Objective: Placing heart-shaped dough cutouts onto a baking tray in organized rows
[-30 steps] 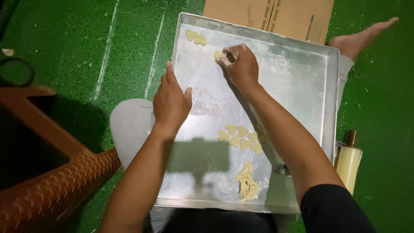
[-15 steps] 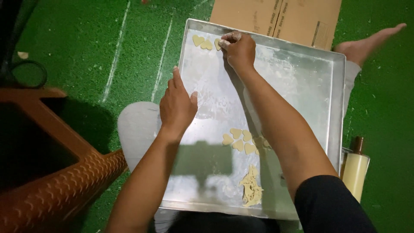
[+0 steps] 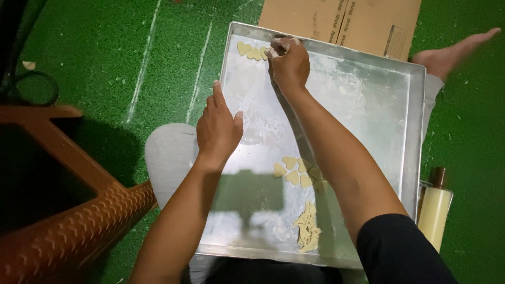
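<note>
I see a big square metal tray [image 3: 415, 121] resting across the person's lap, its floor dusted white with flour. My right hand [image 3: 288, 62] is up at the far left corner of the tray, fingers bunched down against the metal just beside a short row of heart-shaped dough pieces [image 3: 251, 51]; whether a piece sits under those fingertips I cannot tell. My left hand [image 3: 218, 129] lies flat and loose on the tray's left rim, fingers straight, holding nothing. Nearer to me, about mid-tray, a cluster of cut hearts [image 3: 295, 172] lies together, and closer still a ragged strip of dough scraps [image 3: 307, 229] sits near the front edge. Beyond the tray a flattened brown cardboard box [image 3: 342, 21] lies on the green mat [image 3: 105, 58], with a small pale rectangular label near its right end. A cream rolling pin [image 3: 434, 213] with a dark handle lies just right of the tray. A brown woven-pattern plastic piece [image 3: 68, 221] stands at left
</note>
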